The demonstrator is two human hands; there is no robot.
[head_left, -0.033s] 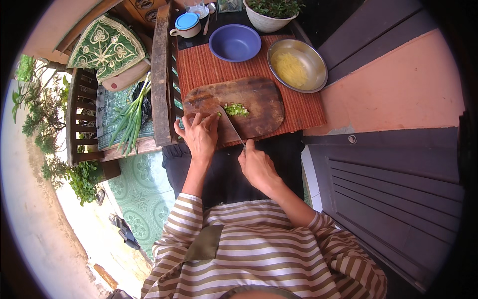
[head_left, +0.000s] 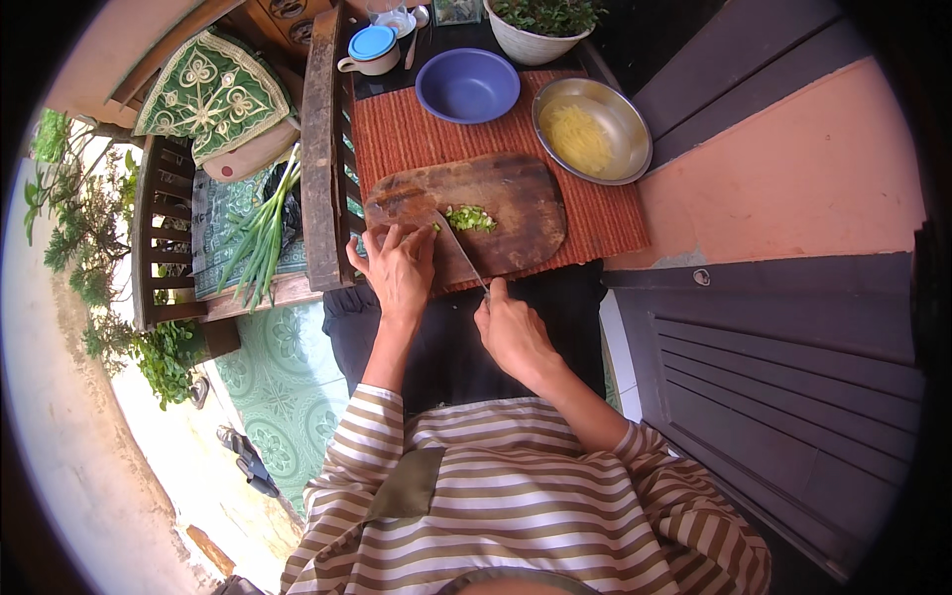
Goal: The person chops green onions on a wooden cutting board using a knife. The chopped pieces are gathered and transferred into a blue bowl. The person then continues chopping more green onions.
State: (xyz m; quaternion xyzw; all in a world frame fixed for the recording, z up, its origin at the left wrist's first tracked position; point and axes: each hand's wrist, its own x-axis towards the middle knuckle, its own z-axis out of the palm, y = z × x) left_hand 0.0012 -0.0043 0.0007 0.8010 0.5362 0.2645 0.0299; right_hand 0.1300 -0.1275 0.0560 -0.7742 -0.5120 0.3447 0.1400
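My right hand (head_left: 513, 329) grips a knife (head_left: 459, 247) by its handle, the blade slanting up and left across the wooden cutting board (head_left: 531, 188). Just left of the blade, my left hand (head_left: 400, 270) has its fingers bent down onto the board. They close on what looks like a spring onion, mostly hidden, with a bit of green (head_left: 436, 227) showing at the fingertips. Right of the blade lies a small pile of chopped spring onion (head_left: 471, 218). The board's near edge is close to my lap.
Beyond the board stand a blue bowl (head_left: 468, 87) and a steel bowl (head_left: 631, 149) of pale yellow shreds, both on an orange woven mat (head_left: 387, 129). A lidded cup (head_left: 371, 52) and a potted plant (head_left: 540, 35) are farther back. Whole spring onions (head_left: 260, 238) lie on a bench at left.
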